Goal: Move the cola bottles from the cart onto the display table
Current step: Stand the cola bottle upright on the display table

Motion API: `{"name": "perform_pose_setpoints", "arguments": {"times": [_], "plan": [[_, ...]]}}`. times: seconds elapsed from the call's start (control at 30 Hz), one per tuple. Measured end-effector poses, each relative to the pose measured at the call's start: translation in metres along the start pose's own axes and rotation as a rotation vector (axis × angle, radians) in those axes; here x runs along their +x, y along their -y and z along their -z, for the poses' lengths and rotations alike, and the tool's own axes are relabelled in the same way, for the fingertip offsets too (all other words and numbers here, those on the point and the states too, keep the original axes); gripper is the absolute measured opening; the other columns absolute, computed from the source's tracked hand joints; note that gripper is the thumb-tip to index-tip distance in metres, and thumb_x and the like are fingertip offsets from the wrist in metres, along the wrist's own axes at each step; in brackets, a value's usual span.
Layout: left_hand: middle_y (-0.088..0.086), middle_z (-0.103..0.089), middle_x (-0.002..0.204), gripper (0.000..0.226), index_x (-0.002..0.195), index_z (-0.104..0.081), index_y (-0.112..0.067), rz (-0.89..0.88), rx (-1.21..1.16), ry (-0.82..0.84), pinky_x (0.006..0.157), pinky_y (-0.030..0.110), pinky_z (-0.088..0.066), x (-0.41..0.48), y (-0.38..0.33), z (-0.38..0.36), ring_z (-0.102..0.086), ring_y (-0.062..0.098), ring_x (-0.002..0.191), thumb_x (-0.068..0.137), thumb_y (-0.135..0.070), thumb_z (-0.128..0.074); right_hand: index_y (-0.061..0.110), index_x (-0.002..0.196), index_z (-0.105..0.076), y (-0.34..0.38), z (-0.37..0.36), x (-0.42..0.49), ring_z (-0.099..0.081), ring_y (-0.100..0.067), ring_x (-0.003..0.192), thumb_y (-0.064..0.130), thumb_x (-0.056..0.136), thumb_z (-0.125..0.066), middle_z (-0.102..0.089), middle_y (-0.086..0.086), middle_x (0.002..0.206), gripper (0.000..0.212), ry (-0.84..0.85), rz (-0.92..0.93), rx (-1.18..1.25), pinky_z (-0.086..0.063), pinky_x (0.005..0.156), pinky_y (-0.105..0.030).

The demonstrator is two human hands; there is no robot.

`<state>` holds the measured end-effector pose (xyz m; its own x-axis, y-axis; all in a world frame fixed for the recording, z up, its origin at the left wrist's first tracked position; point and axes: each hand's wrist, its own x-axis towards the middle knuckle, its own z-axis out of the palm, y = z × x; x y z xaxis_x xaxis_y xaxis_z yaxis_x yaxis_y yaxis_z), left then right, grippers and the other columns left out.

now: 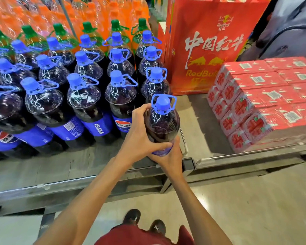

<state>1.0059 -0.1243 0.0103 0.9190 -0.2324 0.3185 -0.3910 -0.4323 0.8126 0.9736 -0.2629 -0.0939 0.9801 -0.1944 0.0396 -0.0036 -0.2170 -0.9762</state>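
A large cola bottle [163, 119] with a blue cap and carry handle stands upright at the right end of the front row on the grey display table [64, 167]. My left hand [140, 135] grips its left side, fingers curled round the body. My right hand [170, 154] wraps the lower label from the front right. Several more cola bottles [85, 96] with blue caps stand in rows to the left and behind. The cart is out of view.
Orange soda bottles [88, 30] with green caps fill the back rows. A red Red Bull box [207, 50] stands behind on the right, and wrapped red cartons [265, 96] are stacked on the right table. A thin metal rail [183, 138] divides the tables.
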Motion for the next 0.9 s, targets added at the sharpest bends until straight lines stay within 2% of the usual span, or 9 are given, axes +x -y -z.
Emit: {"name": "perform_pose_setpoints", "arguments": {"times": [0.17,0.37,0.43,0.53,0.6,0.63,0.73,0.83,0.9], "plan": [[-0.003,-0.037,0.145,0.115,0.149,-0.025,-0.03,0.009,0.01,0.051,0.114,0.029,-0.039,-0.005,-0.001,0.01,-0.043,0.012,0.137,0.059,-0.028,-0.098,0.026,0.144,-0.039,-0.002,-0.001,-0.002,-0.059,-0.007,0.124,0.031,0.059,-0.099,-0.06,0.013,0.134,0.104,-0.007,-0.024,0.001,-0.053,0.102,-0.04],[0.0,-0.036,0.145,0.11,0.154,-0.026,-0.023,-0.054,0.021,0.101,0.113,0.042,-0.042,-0.007,0.005,0.022,-0.038,0.012,0.139,0.068,-0.026,-0.093,0.031,0.145,-0.039,0.0,-0.004,-0.006,-0.057,-0.011,0.128,0.043,0.058,-0.099,-0.056,0.006,0.138,0.106,-0.038,-0.05,-0.05,-0.052,0.103,-0.044],[0.0,-0.037,0.144,0.107,0.155,-0.029,-0.018,-0.079,0.016,0.12,0.113,0.041,-0.043,-0.006,0.01,0.026,-0.038,0.012,0.14,0.07,-0.025,-0.092,0.033,0.143,-0.04,0.001,-0.004,-0.007,-0.057,-0.012,0.127,0.044,0.057,-0.099,-0.057,0.005,0.138,0.105,-0.038,-0.051,-0.088,-0.052,0.103,-0.045],[-0.002,-0.04,0.143,0.103,0.157,-0.031,-0.015,-0.108,-0.004,0.16,0.109,0.025,-0.044,-0.003,0.018,0.035,-0.041,0.01,0.137,0.073,-0.022,-0.091,0.041,0.13,-0.045,0.004,-0.004,-0.011,-0.059,-0.001,0.118,0.044,0.058,-0.097,-0.061,0.012,0.128,0.089,-0.061,-0.101,-0.164,-0.054,0.098,-0.038],[-0.003,-0.041,0.142,0.1,0.156,-0.033,-0.017,-0.135,-0.026,0.199,0.107,0.025,-0.047,0.001,0.023,0.042,-0.044,0.008,0.134,0.075,-0.021,-0.09,0.043,0.124,-0.048,0.006,-0.006,-0.018,-0.057,0.006,0.111,0.044,0.061,-0.096,-0.059,0.018,0.121,0.08,-0.103,-0.133,-0.218,-0.052,0.092,-0.028],[-0.004,-0.042,0.141,0.098,0.155,-0.034,-0.018,-0.147,-0.035,0.213,0.106,0.028,-0.049,0.003,0.025,0.046,-0.045,0.007,0.132,0.075,-0.022,-0.09,0.039,0.128,-0.049,0.007,-0.008,-0.021,-0.055,0.005,0.113,0.047,0.061,-0.094,-0.058,0.019,0.123,0.081,-0.132,-0.144,-0.25,-0.051,0.093,-0.027],[-0.004,-0.044,0.139,0.092,0.153,-0.038,-0.02,-0.181,-0.044,0.266,0.105,0.039,-0.051,0.01,0.029,0.054,-0.049,0.01,0.129,0.076,-0.023,-0.089,0.034,0.139,-0.046,0.011,-0.012,-0.028,-0.054,-0.006,0.122,0.061,0.06,-0.088,-0.056,0.015,0.132,0.093,-0.176,-0.188,-0.33,-0.051,0.102,-0.037],[0.0,-0.047,0.135,0.077,0.146,-0.043,-0.015,-0.26,-0.01,0.281,0.099,0.044,-0.053,0.011,0.033,0.062,-0.055,0.016,0.122,0.081,-0.02,-0.084,0.037,0.137,-0.046,0.02,-0.014,-0.034,-0.057,-0.01,0.122,0.055,0.067,-0.085,-0.059,0.011,0.132,0.082,-0.175,-0.216,-0.436,-0.051,0.101,-0.042],[0.002,-0.048,0.132,0.059,0.137,-0.05,-0.013,-0.371,0.076,0.281,0.09,0.041,-0.056,0.005,0.035,0.071,-0.058,0.016,0.113,0.086,-0.019,-0.079,0.035,0.142,-0.044,0.03,-0.013,-0.042,-0.057,-0.011,0.124,0.054,0.074,-0.077,-0.059,0.009,0.137,0.077,-0.163,-0.239,-0.525,-0.051,0.1,-0.041]]}}
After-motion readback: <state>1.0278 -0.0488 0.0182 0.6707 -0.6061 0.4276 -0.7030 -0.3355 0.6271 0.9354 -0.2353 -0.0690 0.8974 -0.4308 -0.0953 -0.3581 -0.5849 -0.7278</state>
